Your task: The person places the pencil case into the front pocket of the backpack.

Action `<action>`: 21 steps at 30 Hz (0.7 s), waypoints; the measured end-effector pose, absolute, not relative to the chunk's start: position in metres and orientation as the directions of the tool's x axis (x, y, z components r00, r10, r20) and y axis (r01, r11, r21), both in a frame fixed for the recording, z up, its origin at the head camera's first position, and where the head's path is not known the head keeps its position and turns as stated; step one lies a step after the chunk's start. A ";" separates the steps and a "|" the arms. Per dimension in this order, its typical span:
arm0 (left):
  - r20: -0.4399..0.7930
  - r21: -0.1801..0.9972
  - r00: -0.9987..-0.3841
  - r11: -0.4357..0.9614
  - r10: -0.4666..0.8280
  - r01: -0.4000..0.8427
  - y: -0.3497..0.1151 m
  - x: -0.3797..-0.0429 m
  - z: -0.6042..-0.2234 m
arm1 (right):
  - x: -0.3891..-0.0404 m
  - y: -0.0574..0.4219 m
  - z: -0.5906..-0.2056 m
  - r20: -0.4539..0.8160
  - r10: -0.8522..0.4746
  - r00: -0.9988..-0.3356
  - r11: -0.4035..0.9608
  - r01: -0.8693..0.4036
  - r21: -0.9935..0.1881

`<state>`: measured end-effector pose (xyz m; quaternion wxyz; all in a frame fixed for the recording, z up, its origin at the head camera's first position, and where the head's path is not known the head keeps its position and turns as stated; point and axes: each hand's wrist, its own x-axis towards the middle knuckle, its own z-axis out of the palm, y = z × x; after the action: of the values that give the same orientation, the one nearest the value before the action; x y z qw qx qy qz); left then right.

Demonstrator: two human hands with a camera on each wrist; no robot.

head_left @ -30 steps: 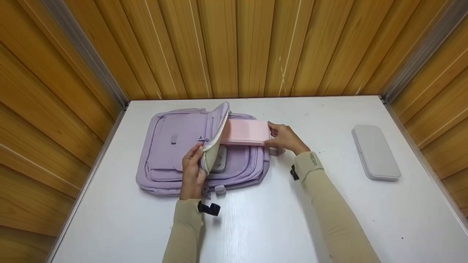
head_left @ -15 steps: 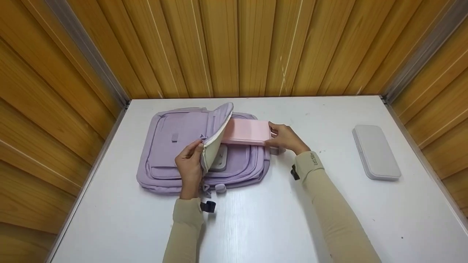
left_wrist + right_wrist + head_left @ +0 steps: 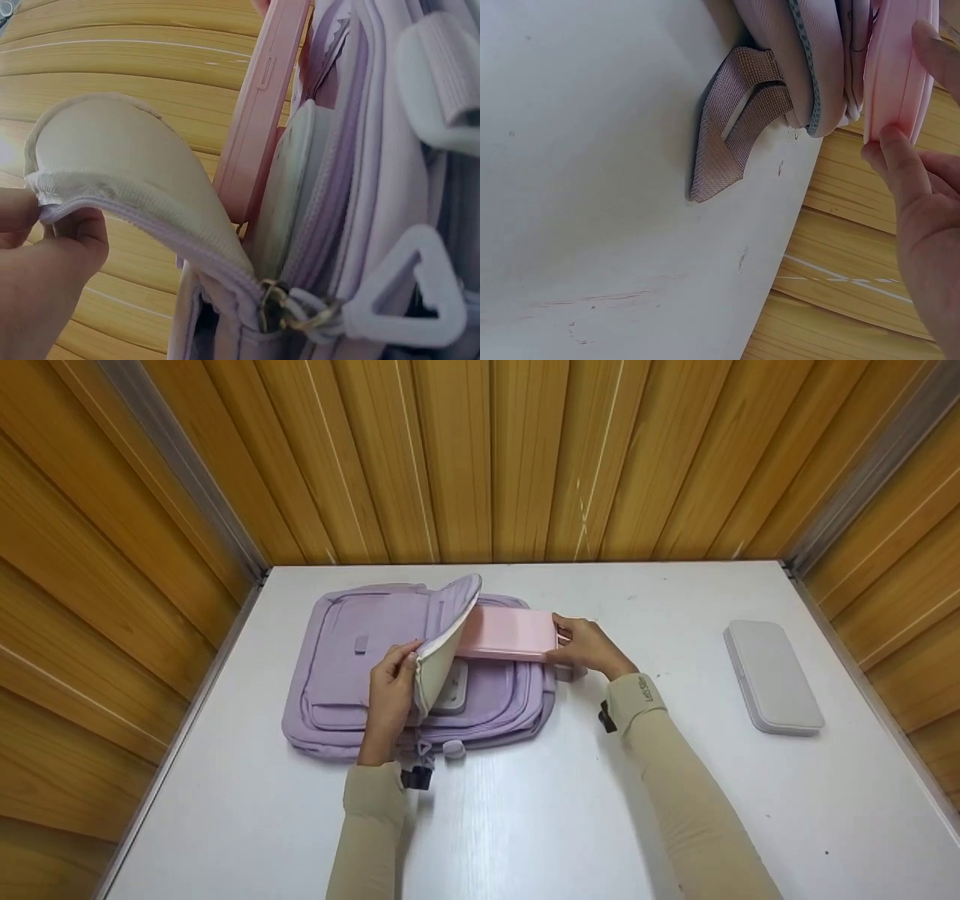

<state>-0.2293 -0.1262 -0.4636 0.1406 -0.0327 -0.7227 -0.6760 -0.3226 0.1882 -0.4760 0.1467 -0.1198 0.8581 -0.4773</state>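
Observation:
A lilac backpack (image 3: 360, 675) lies flat on the table with its front pocket unzipped. My left hand (image 3: 391, 684) pinches the edge of the pocket flap (image 3: 120, 157) and holds it raised, its cream lining showing. With thumb and fingers, my right hand (image 3: 589, 646) grips the outer end of a flat pink case (image 3: 510, 634). The case's left part is inside the pocket, hidden behind the flap. Below it in the pocket lies a grey-white flat object (image 3: 452, 690), partly covered by the flap.
A light grey case (image 3: 772, 676) lies on the white table (image 3: 570, 810) at the right. A folded strap (image 3: 735, 120) sticks out from the bag's end. A triangular plastic ring (image 3: 412, 292) hangs at the zipper. Wood-patterned walls (image 3: 525, 457) enclose the back and sides.
My left hand has shifted its hold on the flap, which is tilted slightly further right. The pink case and my right hand look nearly still.

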 end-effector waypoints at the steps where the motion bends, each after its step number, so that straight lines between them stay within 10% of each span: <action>1: 0.235 0.971 -0.964 0.086 -0.128 0.225 -0.126 -0.229 -0.463 | -0.323 0.188 -0.476 -0.139 -0.346 -0.928 0.516 -0.064 -0.854; 21: 0.133 0.989 -0.974 -0.033 -0.181 0.142 -0.117 -0.231 -0.469 | -0.323 0.188 -0.474 -0.152 -0.336 -0.929 0.538 -0.057 -0.841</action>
<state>-0.2307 -0.1167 -0.4689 0.1123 0.0143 -0.6863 -0.7185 -0.3235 0.1883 -0.4740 0.1493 -0.1138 0.8642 -0.4668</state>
